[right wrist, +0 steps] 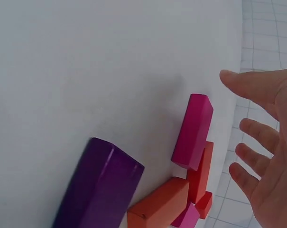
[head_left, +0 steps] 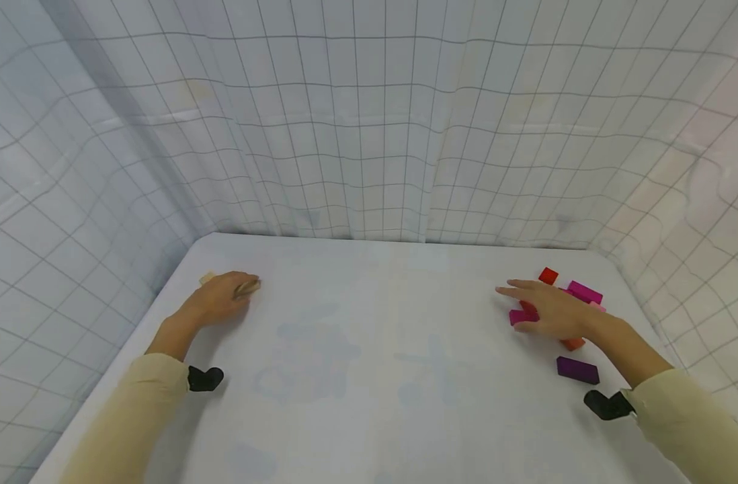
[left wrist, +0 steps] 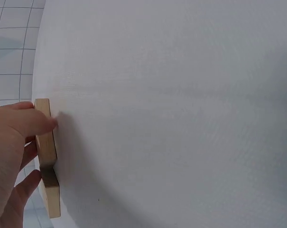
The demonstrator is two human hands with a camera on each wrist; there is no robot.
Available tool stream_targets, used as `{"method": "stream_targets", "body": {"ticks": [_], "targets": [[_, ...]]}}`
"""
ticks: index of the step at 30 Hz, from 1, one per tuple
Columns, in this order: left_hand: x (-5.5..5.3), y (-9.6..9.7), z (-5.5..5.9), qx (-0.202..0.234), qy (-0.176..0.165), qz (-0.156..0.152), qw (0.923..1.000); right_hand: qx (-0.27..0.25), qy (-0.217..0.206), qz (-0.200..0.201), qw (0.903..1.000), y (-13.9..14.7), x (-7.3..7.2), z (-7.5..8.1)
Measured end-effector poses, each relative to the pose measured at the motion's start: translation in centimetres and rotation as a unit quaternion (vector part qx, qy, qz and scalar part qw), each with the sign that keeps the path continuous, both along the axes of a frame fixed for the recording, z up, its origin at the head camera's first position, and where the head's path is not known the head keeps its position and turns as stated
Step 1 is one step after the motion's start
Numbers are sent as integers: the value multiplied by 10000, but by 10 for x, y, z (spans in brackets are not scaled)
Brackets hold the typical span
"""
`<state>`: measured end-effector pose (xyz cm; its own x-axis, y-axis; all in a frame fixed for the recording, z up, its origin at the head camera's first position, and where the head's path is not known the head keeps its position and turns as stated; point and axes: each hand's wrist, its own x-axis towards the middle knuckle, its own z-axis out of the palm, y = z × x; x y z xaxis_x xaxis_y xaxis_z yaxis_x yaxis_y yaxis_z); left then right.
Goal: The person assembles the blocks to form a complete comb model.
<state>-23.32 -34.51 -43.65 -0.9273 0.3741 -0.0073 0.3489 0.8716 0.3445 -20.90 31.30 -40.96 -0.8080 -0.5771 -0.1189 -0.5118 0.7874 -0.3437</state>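
At the table's left side my left hand pinches a plain wooden block between thumb and fingers. A second wooden block lies against its lower end in the left wrist view, by another fingertip. On the right, my right hand hovers with fingers spread over a group of coloured blocks, holding nothing. Nearest its thumb in the right wrist view is a magenta block. Beside that lie an orange block, a red-orange block and a small red block. A dark purple block sits apart from them.
The white table has faint smudges and is enclosed by white grid-patterned curtains at the back and sides. Another magenta block and a light pink block lie beyond the right hand, near the table's right edge.
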Motion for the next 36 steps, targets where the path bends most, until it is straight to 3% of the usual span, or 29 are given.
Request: {"method": "stream_targets", "body": {"ticks": [6, 12, 22, 29, 36], "targets": [[-3, -2, -1, 219, -40, 157, 9996, -315, -181, 124, 9993, -2, -1, -17], [-6, -5, 2, 481, -420, 459, 9969, -533, -193, 190, 9982, -9, -5, -24], [-7, -8, 10, 802, -949, 613, 9904, -227, -557, 24, 9982, -3, -8, -13], [-14, -8, 7, 1019, -1183, 952, 9831, -361, -275, 11, 9990, -3, -15, -16], [-16, -9, 4, 1282, -1290, 1031, 9779, 231, -854, 68, 9961, 5, -11, -3]]}}
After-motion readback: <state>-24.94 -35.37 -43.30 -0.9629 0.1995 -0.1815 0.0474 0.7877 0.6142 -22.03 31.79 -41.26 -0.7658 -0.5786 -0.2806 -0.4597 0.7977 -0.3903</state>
